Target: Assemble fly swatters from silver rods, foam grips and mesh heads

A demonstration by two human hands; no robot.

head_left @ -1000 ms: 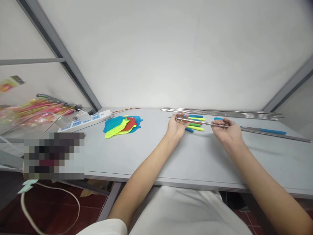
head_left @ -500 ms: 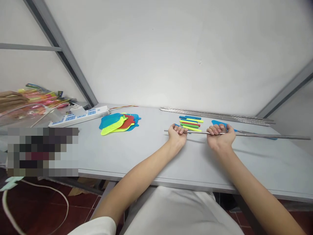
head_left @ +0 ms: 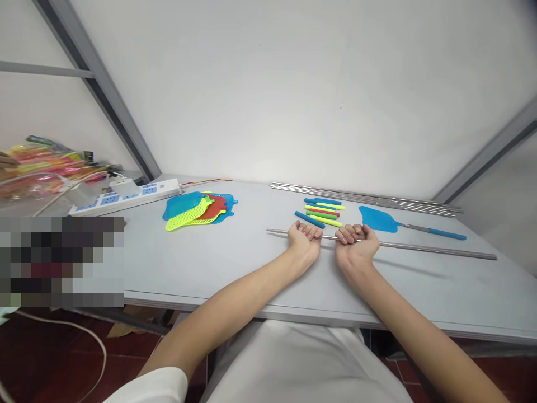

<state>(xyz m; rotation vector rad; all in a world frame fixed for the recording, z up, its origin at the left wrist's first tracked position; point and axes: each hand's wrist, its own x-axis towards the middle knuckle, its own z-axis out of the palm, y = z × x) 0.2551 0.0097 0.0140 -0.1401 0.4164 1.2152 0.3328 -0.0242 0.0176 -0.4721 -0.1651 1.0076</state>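
Observation:
A thin telescopic metal rod (head_left: 436,248) runs sideways above the table, thicker at its right end. My left hand (head_left: 305,243) is closed round its thin part, a short end poking out to the left. Close beside it, my right hand (head_left: 356,245) grips the same rod with curled fingers, palm up. Just beyond my hands lie several coloured handles (head_left: 322,214) in blue, yellow, red and green. A blue fly swatter (head_left: 380,219) with a metal shaft and blue grip rests behind the rod on the right.
Several metal rods (head_left: 364,197) lie along the wall at the back. A pile of swatter heads (head_left: 197,210) is left of centre, near a white power strip (head_left: 126,197). Plastic-wrapped colourful items (head_left: 54,165) sit at the far left. The table (head_left: 235,263) has a front edge before me.
My hands have come closer together, the right one moving left, and the rod has shifted left and nearer me. The blue swatter and a blue handle show more fully.

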